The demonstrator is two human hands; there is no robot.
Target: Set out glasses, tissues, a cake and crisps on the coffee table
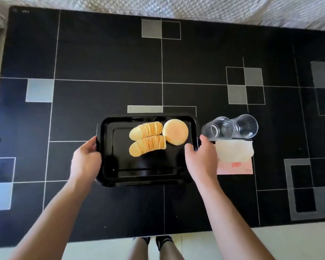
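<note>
A black tray [109, 147] lies on the dark coffee table [101, 62]. On it are two rows of stacked crisps [147, 137] and a round yellow cake [175, 131]. My left hand [85, 158] grips the tray's left rim. My right hand [200, 156] grips its right rim. Two clear glasses [230, 127] stand just right of the tray. In front of them lies a pink tissue pack [235, 156] with a white tissue sticking out.
The table is black glass with white lines and grey squares. A quilted white sofa [214, 8] runs along its far edge. My feet [154, 241] stand on the pale floor at the near edge.
</note>
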